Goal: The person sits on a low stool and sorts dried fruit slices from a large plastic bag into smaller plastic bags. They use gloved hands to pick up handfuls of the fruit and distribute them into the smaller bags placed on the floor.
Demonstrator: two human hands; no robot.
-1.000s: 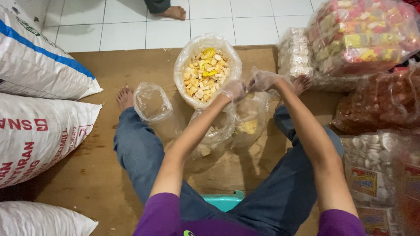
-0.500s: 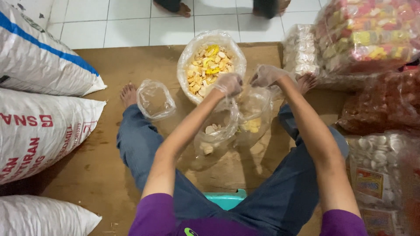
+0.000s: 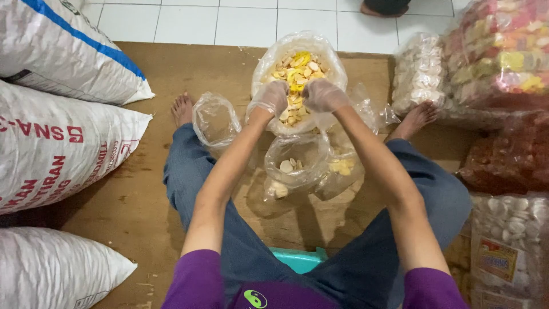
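White floor tiles meet a brown wooden floor where a person sits with legs spread wide. Both hands wear thin see-through gloves, and they have moved forward since a moment ago, from above the small bags up into the big clear bag of crackers. The left hand and the right hand now sit side by side on the pile of yellow and pale chips. Their fingers are curled down into the chips, but I cannot tell how much they hold. It looks like they are scooping up more crackers. Just below the hands waits a small open plastic bag with a few pale pieces inside, and a second small bag with yellow bits leans on it. An empty clear bag lies by the left leg. Big white sacks are stacked on the left, well apart from the hands. Packs of coloured crackers pile up on the right. Someone else's foot stands on the tiles at the top. Nothing blocks the hands.
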